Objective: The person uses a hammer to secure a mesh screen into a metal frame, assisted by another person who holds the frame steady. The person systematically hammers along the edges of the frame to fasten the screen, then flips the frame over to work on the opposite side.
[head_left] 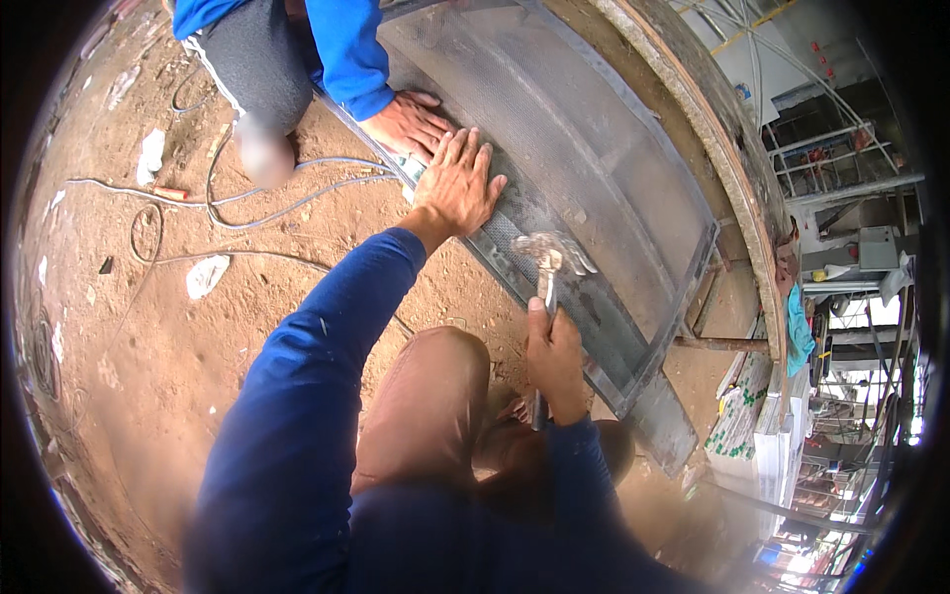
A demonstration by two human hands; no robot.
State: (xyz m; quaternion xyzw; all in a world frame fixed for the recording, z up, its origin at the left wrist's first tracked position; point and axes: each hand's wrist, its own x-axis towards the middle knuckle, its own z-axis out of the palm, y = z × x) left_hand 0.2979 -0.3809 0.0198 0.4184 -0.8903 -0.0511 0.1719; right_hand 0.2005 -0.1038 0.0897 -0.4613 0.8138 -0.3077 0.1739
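My right hand grips a claw hammer by its handle, the metal head raised over a mesh-covered frame. Flat on the near edge strip of that frame lies my left hand, fingers stretched out and slightly apart. A co-worker's hand presses on the same strip just beyond it, close to my fingertips. Grey perforated mesh runs along the strip under both hands. Something whitish and green shows partly beside my left hand; what it is I cannot make out.
Loose cables curl over the dirt ground on the left, among white scraps and a small orange piece. A co-worker in a blue sleeve kneels at the far left. A curved rim bounds the frame's right; metal bars and stacked sheets lie beyond.
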